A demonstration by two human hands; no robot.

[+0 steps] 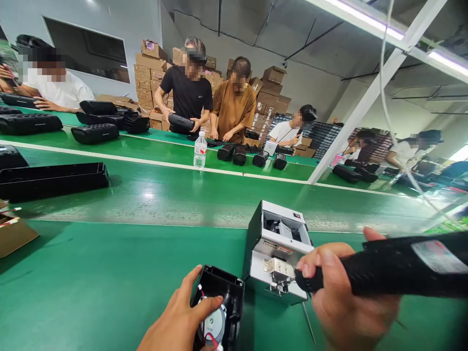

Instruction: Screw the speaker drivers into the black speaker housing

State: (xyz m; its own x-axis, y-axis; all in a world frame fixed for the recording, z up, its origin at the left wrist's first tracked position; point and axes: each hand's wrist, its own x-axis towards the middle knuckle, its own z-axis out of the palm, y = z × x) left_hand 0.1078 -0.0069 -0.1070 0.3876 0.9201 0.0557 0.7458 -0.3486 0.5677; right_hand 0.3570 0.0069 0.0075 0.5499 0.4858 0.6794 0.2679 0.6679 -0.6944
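My left hand (179,319) grips a black plastic speaker housing (219,304) at the bottom of the view; a round silver driver with red and white wires sits inside it. My right hand (347,292) is closed around a black electric screwdriver (395,265), held level with its tip pointing left. The tip touches the front outlet of a grey screw feeder box (274,248) that stands on the green bench just right of the housing.
A green conveyor belt (183,195) runs across the middle. A long black housing (53,180) and a cardboard box (14,234) lie at left. A water bottle (200,150) stands beyond. Several co-workers handle black speakers at the far bench; stacked cartons stand behind them.
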